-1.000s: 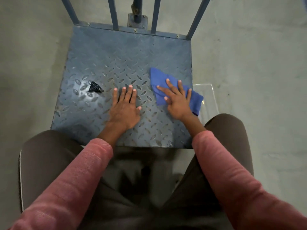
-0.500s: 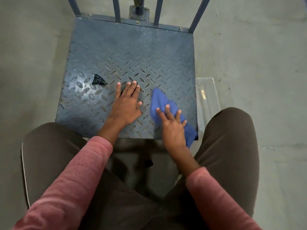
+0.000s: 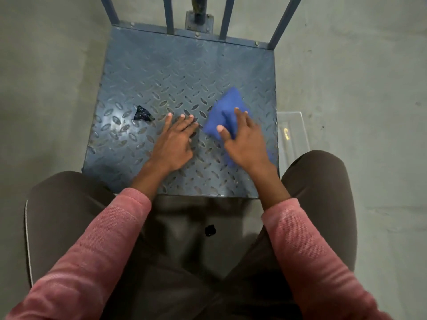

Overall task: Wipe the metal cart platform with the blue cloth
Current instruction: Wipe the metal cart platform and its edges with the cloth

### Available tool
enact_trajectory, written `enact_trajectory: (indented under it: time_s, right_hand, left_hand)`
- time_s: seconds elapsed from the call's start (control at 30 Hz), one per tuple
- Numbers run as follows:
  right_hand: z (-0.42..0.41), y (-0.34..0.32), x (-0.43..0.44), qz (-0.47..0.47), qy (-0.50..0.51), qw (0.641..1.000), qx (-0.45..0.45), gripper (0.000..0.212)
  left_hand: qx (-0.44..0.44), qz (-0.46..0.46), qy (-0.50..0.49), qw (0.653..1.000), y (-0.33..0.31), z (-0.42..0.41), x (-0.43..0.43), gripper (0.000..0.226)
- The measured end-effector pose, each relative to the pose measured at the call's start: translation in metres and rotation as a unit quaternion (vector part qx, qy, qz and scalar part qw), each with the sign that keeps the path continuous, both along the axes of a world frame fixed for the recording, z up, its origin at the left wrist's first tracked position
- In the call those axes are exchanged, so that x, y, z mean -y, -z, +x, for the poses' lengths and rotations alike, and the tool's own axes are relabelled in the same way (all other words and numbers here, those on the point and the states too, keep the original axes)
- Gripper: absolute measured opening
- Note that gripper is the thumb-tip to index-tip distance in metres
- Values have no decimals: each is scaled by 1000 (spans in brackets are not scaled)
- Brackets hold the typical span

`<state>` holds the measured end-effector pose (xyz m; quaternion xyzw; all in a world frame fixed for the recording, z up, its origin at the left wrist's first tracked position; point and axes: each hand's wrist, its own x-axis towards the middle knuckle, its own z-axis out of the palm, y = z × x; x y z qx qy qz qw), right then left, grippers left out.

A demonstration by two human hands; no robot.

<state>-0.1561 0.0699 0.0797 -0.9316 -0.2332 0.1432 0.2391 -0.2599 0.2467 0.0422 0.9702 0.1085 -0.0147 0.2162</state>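
The blue-grey metal cart platform (image 3: 161, 72) with a raised diamond tread fills the upper middle of the head view. A crumpled blue cloth (image 3: 225, 107) lies on its right half. My right hand (image 3: 245, 142) presses flat on the cloth's near part, fingers spread over it. Just left of the cloth, my left hand (image 3: 174, 140) rests palm down on the bare tread, holding nothing.
A small black scrap (image 3: 142, 113) lies on the platform left of my left hand. Upright blue bars (image 3: 169, 15) rise along the far edge. A clear plastic container (image 3: 292, 132) sits on the concrete floor beside the right edge. My knees frame the near edge.
My right hand pulled the cloth toward the near edge, then pushed it back up the right side of the platform. My left hand stayed planted in the same spot.
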Motion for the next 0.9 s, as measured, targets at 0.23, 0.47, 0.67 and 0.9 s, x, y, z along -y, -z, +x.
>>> enact_trajectory:
  time_s: [0.23, 0.47, 0.67, 0.9]
  right_hand:
    - [17, 60, -21, -112, 6, 990, 86, 69]
    - [121, 72, -58, -109, 98, 981, 123, 65]
    - [180, 63, -111, 94, -124, 987, 40, 58]
    - [178, 68, -119, -23, -2, 995, 102, 57]
  left_hand:
    - [5, 5, -20, 1000, 6, 13, 5, 67]
    - [-106, -66, -112, 986, -7, 81, -49, 100]
    - [-131, -78, -184, 971, -2, 94, -57, 126]
    - [-160, -85, -225, 957, -6, 106, -50, 127]
